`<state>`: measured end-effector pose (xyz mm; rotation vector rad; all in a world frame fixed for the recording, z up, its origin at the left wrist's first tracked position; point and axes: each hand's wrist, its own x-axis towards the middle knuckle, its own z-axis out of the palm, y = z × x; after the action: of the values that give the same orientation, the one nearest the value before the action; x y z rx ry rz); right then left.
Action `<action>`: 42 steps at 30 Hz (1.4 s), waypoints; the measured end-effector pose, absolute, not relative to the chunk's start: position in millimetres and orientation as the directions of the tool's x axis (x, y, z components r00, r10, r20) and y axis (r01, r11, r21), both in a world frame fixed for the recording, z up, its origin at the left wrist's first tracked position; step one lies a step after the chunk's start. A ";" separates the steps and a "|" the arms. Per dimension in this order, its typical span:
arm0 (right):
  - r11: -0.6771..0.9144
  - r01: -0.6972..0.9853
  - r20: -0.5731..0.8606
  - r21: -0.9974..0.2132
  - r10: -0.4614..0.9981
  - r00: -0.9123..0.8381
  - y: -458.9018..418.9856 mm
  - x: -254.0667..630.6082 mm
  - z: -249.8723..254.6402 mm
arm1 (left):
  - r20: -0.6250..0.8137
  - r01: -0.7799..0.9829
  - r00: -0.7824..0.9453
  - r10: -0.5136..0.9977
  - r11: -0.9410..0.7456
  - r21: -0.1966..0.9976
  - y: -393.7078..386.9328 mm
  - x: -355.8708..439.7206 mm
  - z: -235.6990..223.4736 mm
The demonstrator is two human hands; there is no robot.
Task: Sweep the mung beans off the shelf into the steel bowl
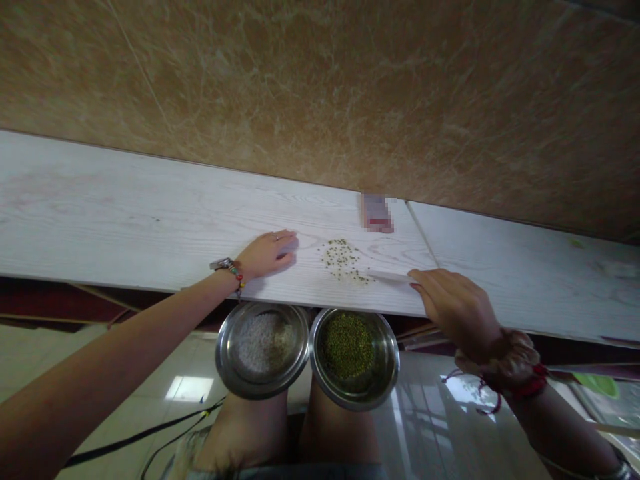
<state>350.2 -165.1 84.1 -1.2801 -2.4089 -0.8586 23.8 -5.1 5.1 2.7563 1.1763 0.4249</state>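
Observation:
My left hand (267, 255) lies flat on the white wood-grain board, fingers stretched out, holding nothing. To its right is a scatter of mung beans (341, 257), with pale grains among them. My right hand (453, 303) pinches a thin, pale, flat piece (389, 275), perhaps a card. Its far end touches the right edge of the scatter. Below the board's front edge, a steel bowl (223, 363) on my left knee holds white grains that look like rice (260, 343). Beside it, another steel bowl (386, 380) holds green mung beans (349, 345).
A small pixelated packet (377, 213) lies at the back of the white board (125, 207), against a brown marble-patterned wall (300, 87). A seam crosses the board right of the packet. Dark straps (145, 433) hang at lower left above the tiled floor (425, 427).

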 end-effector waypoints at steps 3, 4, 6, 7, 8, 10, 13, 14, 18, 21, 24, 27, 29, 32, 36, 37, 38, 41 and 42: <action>0.442 0.816 0.477 0.372 0.663 -0.577 -161.8 350.3 80.6 | 0.202 0.688 0.665 0.719 -0.695 0.208 -5.5 24.0 6.1; 0.459 0.807 0.466 0.370 0.660 -0.589 -162.1 349.6 80.8 | 0.199 0.688 0.666 0.719 -0.696 0.206 -5.6 24.0 6.3; 0.502 0.785 0.446 0.362 0.647 -0.619 -165.1 347.3 83.0 | 0.199 0.692 0.664 0.721 -0.693 0.201 -5.8 24.0 6.4; 0.522 0.775 0.442 0.356 0.636 -0.632 -167.5 345.6 85.0 | 0.199 0.694 0.662 0.723 -0.691 0.200 -5.9 24.0 6.3; 0.539 0.766 0.442 0.351 0.626 -0.643 -170.3 343.8 87.3 | 0.200 0.696 0.660 0.724 -0.690 0.199 -6.0 24.0 6.3; 0.564 0.751 0.445 0.343 0.606 -0.659 -176.8 340.1 92.7 | 0.200 0.696 0.660 0.724 -0.690 0.201 -6.0 23.9 6.2; 0.595 0.733 0.442 0.329 0.589 -0.676 -186.3 336.2 100.0 | 0.197 0.693 0.662 0.723 -0.690 0.206 -5.8 23.9 6.1; 0.604 0.728 0.441 0.323 0.585 -0.681 -188.7 335.8 101.6 | 0.198 0.694 0.661 0.724 -0.690 0.207 -5.7 23.9 6.0; 0.590 0.749 0.458 0.301 0.600 -0.656 -191.4 338.4 101.3 | 0.200 0.696 0.662 0.722 -0.691 0.193 -5.4 24.3 5.5; 0.528 0.792 0.499 0.305 0.620 -0.605 -187.2 340.8 96.1 | 0.205 0.696 0.663 0.720 -0.694 0.184 -5.4 24.5 5.1; 0.515 0.792 0.486 0.329 0.626 -0.609 -183.9 338.7 92.0 | 0.214 0.694 0.663 0.718 -0.696 0.186 -5.3 24.2 4.6; 0.551 0.769 0.455 0.325 0.622 -0.638 -186.5 333.0 92.4 | 0.221 0.689 0.664 0.715 -0.699 0.190 -5.5 23.9 4.4; 0.581 0.754 0.454 0.307 0.607 -0.652 -191.4 329.7 94.8 | 0.222 0.689 0.662 0.716 -0.698 0.195 -5.8 23.8 4.4; 0.616 0.736 0.465 0.280 0.584 -0.666 -198.9 327.8 99.7 | 0.220 0.689 0.661 0.717 -0.697 0.200 -6.0 23.8 4.5; 0.604 0.746 0.479 0.279 0.585 -0.654 -198.6 329.9 101.8 | 0.219 0.693 0.662 0.716 -0.697 0.185 -5.6 23.7 4.0; 0.588 0.758 0.487 0.284 0.592 -0.642 -196.2 330.6 100.8 | 0.218 0.695 0.661 0.718 -0.696 0.183 -5.5 23.7 4.0; 0.568 0.770 0.492 0.292 0.601 -0.630 -193.2 331.2 99.3 | 0.217 0.697 0.660 0.719 -0.694 0.182 -5.4 23.7 4.1; 0.531 0.784 0.474 0.321 0.627 -0.618 -185.5 332.0 94.0 | 0.209 0.698 0.663 0.719 -0.694 0.176 -5.4 23.9 5.0; 0.534 0.780 0.461 0.326 0.631 -0.624 -184.6 331.9 92.9 | 0.202 0.697 0.666 0.718 -0.695 0.174 -5.5 23.9 5.3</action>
<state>331.9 -184.6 92.9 -1.1768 -2.4884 -0.7420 23.9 -5.5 5.3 2.7920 1.1884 0.3932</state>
